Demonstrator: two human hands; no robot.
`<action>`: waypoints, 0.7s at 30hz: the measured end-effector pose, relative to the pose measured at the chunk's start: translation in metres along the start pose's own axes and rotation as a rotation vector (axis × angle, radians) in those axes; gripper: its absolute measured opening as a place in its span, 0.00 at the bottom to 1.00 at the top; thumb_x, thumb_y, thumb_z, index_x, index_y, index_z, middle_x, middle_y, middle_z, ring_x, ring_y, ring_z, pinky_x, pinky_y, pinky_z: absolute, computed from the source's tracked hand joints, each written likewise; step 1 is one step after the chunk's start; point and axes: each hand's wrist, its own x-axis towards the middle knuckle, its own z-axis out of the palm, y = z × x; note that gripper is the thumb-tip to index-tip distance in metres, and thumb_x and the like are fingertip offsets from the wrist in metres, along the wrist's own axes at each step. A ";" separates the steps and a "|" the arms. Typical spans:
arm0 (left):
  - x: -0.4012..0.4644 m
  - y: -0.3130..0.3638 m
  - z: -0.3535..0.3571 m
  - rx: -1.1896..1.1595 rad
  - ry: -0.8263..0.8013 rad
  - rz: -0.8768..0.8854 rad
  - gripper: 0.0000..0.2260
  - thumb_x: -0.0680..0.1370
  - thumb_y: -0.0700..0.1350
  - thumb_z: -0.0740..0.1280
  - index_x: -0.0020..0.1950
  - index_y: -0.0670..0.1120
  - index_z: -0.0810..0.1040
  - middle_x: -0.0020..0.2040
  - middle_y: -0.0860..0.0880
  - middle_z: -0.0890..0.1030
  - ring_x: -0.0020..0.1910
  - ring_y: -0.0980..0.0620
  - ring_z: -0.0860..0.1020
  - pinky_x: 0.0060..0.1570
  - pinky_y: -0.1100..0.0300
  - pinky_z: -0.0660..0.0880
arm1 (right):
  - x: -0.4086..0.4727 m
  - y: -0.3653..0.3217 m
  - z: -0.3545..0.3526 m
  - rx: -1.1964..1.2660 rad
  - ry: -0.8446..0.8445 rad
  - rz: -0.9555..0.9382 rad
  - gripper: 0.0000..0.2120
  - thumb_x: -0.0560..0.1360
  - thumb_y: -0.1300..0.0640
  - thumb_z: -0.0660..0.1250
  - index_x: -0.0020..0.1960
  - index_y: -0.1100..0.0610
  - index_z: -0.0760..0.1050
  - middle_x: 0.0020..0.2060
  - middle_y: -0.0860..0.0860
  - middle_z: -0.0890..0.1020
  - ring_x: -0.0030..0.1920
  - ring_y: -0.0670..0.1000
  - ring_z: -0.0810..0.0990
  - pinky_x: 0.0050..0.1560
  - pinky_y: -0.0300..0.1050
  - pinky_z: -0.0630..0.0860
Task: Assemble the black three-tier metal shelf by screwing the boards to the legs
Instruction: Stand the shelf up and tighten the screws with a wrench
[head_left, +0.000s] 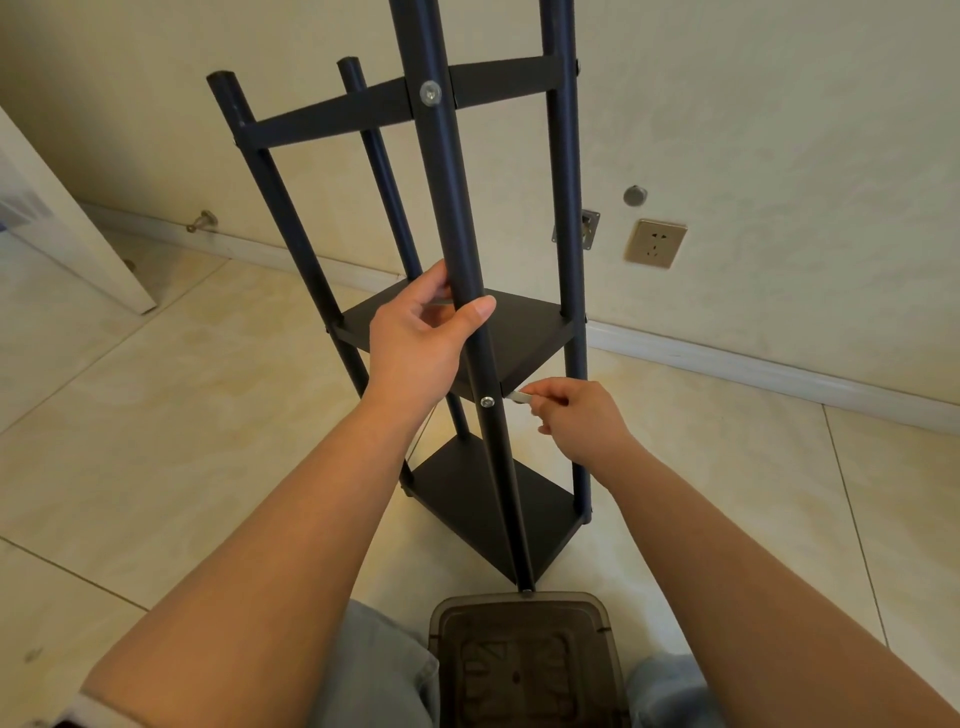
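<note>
Head view, shelf: the black metal shelf (467, 291) stands upright on the tiled floor (156, 415) in front of the wall, its round tube legs smooth and matt.
Near leg: the front leg (447, 208) runs from the top edge down to a small foot just beside a brown stool.
Top board: a flat black board (332, 111) seen edge-on, fixed to the front leg by a round silver screw (430, 93) with a hex socket.
Middle board: a flat rectangular board (519, 332), dull black, held between the four legs.
Middle screw: a second silver screw head (487, 401) sits in the front leg at the middle board's corner.
Bottom board: the lowest board (493, 499) lies close to the floor, same flat matt finish.
Left hand: the left hand (421, 343) grips the front leg above the middle board, thumb across the front of the tube and fingers curled behind it.
Right hand: the right hand (576, 415) pinches a small silvery metal tool (519, 396), its end just beside the middle screw; whether it touches cannot be told.
Stool: a brown translucent plastic stool (524, 660) with rounded corners sits between the person's knees in pale jeans.
Wall: cream plaster with a beige socket plate (655, 242) and a white skirting board (779, 369).
Floor: glossy cream tiles with thin dark joints.
</note>
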 end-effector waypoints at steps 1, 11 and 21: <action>0.000 0.000 0.000 -0.001 -0.002 0.003 0.19 0.75 0.50 0.69 0.66 0.54 0.74 0.53 0.60 0.78 0.49 0.63 0.76 0.44 0.75 0.70 | 0.000 0.001 0.000 -0.002 -0.006 -0.002 0.11 0.80 0.60 0.60 0.57 0.57 0.78 0.47 0.49 0.76 0.48 0.49 0.75 0.56 0.44 0.75; -0.001 0.001 0.002 -0.018 0.003 0.001 0.19 0.75 0.49 0.69 0.66 0.54 0.74 0.54 0.59 0.78 0.48 0.63 0.75 0.40 0.77 0.70 | -0.004 0.006 0.008 -0.180 -0.154 -0.014 0.06 0.76 0.63 0.65 0.48 0.52 0.73 0.42 0.51 0.80 0.38 0.45 0.78 0.39 0.33 0.71; -0.002 0.001 0.003 -0.017 0.002 0.013 0.20 0.75 0.49 0.69 0.67 0.54 0.74 0.54 0.59 0.78 0.48 0.65 0.75 0.39 0.79 0.69 | -0.005 0.000 -0.002 -0.072 0.048 -0.058 0.12 0.80 0.61 0.58 0.58 0.58 0.78 0.47 0.49 0.75 0.47 0.48 0.73 0.58 0.42 0.72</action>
